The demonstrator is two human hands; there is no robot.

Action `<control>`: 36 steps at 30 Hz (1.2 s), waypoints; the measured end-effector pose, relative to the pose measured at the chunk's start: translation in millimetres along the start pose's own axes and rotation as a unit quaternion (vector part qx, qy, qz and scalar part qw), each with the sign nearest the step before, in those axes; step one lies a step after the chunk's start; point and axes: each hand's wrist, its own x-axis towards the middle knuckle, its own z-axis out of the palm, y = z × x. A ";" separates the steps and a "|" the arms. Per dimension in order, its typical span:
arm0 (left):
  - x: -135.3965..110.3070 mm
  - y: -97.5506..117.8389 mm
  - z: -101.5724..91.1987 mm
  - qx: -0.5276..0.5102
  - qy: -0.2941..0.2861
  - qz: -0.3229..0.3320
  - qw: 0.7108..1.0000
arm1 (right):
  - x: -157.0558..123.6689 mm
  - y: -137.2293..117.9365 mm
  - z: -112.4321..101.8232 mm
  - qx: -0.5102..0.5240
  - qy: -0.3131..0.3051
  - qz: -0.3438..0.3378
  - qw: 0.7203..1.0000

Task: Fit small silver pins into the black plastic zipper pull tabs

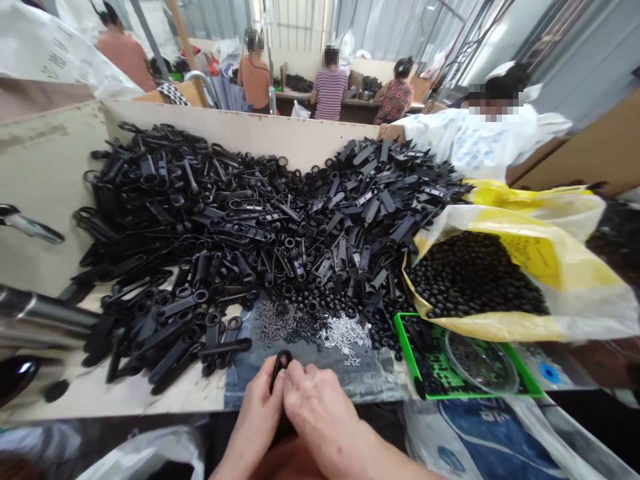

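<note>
At the front edge of the table, my left hand (259, 404) is closed around a black plastic part with a looped end (284, 360), which stands up above the fingers. My right hand (320, 403) presses against the left, its fingers curled; what they pinch is hidden. Just beyond the hands, a grey mat (300, 353) carries a heap of shiny metal pins (346, 335) and a pile of tiny dark pieces (281, 323). To the left lie black parts with ringed ends (175, 347). A large mound of black plastic parts (240, 213) fills the back of the table.
At right, a yellow-and-white sack (580, 267) holds small black balls. Before it, a green tray (407, 360) contains black pieces and a clear round tub (515, 383). A metal cylinder (40, 307) stands left. Several people sit beyond the wooden partition (200, 119).
</note>
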 end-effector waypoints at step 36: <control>27.2 54.8 -11.2 -0.449 0.033 -0.118 0.885 | 5.6 64.7 12.4 0.691 0.176 0.134 0.688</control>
